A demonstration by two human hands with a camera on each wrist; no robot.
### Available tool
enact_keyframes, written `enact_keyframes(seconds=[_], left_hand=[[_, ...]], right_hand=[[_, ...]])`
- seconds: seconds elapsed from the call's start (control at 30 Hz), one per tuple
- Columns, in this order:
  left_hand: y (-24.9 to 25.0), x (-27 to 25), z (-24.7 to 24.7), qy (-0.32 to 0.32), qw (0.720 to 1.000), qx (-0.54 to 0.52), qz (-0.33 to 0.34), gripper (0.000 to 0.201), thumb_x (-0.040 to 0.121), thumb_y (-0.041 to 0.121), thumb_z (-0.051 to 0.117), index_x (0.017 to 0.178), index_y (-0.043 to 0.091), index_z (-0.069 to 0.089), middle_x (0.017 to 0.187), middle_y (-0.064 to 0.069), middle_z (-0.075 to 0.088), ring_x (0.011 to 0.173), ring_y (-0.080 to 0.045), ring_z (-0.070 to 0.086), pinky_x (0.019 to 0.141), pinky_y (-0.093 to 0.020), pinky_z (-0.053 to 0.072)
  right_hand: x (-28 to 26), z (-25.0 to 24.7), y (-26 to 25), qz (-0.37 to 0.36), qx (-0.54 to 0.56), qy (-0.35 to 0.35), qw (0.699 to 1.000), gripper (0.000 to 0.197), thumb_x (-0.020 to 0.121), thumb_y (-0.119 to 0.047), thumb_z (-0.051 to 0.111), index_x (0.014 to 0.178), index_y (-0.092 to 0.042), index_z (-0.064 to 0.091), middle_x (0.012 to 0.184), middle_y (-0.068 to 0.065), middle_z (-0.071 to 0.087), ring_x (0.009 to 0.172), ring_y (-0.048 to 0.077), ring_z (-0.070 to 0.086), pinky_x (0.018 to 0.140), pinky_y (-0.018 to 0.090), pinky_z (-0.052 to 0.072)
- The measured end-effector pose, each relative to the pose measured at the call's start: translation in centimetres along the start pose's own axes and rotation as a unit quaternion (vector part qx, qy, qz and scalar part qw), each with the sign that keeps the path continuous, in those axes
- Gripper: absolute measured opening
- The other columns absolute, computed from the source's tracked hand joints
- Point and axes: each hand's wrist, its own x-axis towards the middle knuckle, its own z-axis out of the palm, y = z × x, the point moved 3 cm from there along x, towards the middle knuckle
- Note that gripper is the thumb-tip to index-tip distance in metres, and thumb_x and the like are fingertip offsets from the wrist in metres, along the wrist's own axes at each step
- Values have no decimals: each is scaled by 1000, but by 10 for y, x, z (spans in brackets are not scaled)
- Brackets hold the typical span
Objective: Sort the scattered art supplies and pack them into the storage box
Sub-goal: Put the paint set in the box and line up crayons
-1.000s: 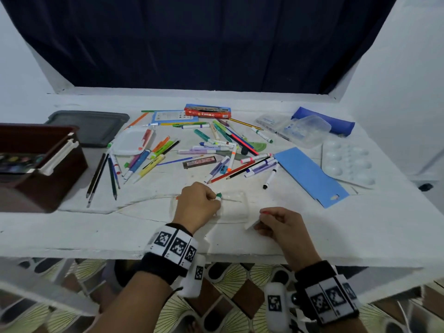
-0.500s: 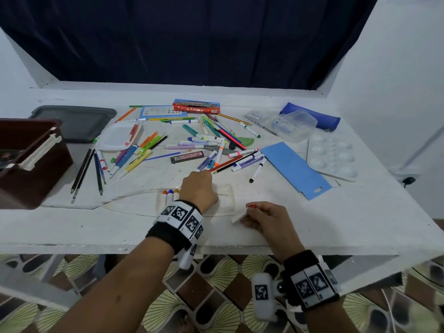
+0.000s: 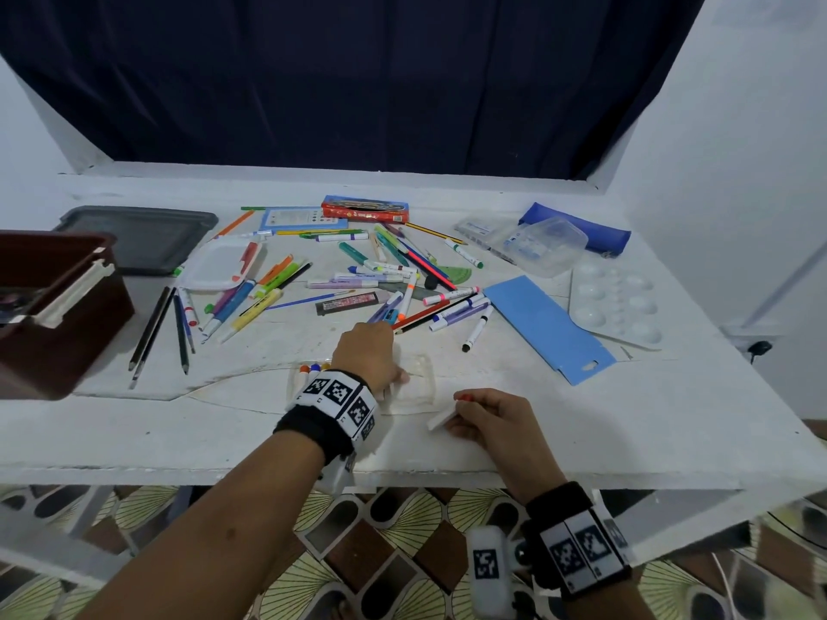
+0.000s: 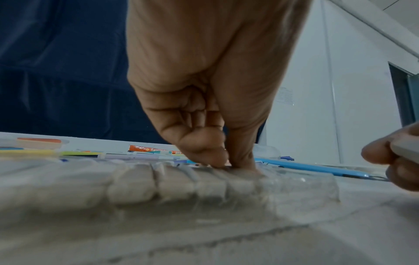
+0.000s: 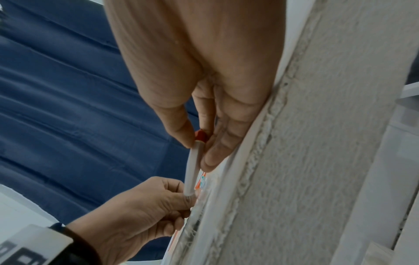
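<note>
A clear plastic tray lies near the table's front edge, with small tubes with coloured caps in its left end. My left hand is over the tray, fingers curled; thumb and fingertips pinch down on the tray. What lies between them is hidden. Just right of the tray, my right hand pinches a white tube with a red cap, seen close in the right wrist view. The brown storage box stands open at the far left.
Loose markers and pens cover the table's middle, pencils lie beside the box. A dark grey lid is behind it. A blue card, white palette, clear container and blue pouch sit right.
My left hand no longer shows the green-capped tube and has pressed down on the tray; capped tubes now show left of my wrist. My right hand stays put with its tube.
</note>
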Motion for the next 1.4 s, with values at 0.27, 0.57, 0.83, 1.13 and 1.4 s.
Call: enact_keyframes(seconds=[0.27, 0.57, 0.83, 1.13, 1.4], left_hand=[[-5, 0, -5, -18, 999, -17, 30, 37, 75, 43, 79, 92, 13, 67, 97, -4, 68, 90, -23, 63, 79, -33, 53], [-12, -3, -6, -26, 998, -39, 46, 19, 72, 25, 85, 84, 21, 70, 97, 0, 68, 85, -15, 62, 70, -24, 46], [-16, -7, -9, -27, 996, -55, 67, 22, 74, 29, 83, 90, 19, 72, 102, 1, 69, 87, -15, 63, 74, -25, 48], [-49, -24, -29, -39, 995, 29, 89, 85, 62, 63, 80, 134, 25, 54, 135, 0, 53, 127, -22, 41, 101, -43, 41], [-56, -30, -15, -67, 989, 97, 87, 82, 67, 55, 80, 137, 27, 49, 136, 2, 52, 126, -22, 45, 101, -46, 41]], right_hand=[[1, -1, 1, 7, 2, 1, 1000, 12, 92, -4, 62, 100, -1, 71, 85, 16, 74, 77, 24, 70, 81, 34, 58], [0, 0, 0, 5, -7, -2, 1000, 12, 92, -3, 61, 99, -1, 71, 84, 18, 74, 75, 23, 69, 78, 31, 58], [8, 8, -28, 5, -43, -8, 999, 13, 93, -1, 58, 100, -1, 69, 77, 13, 68, 68, 18, 64, 70, 30, 57], [42, 37, -79, -44, -270, -58, 960, 13, 84, -13, 73, 95, -10, 67, 78, 10, 73, 61, 15, 67, 60, 28, 57], [66, 76, -63, -46, -467, -109, 876, 17, 81, -14, 73, 73, 0, 74, 69, 12, 73, 64, 18, 67, 74, 36, 60]])
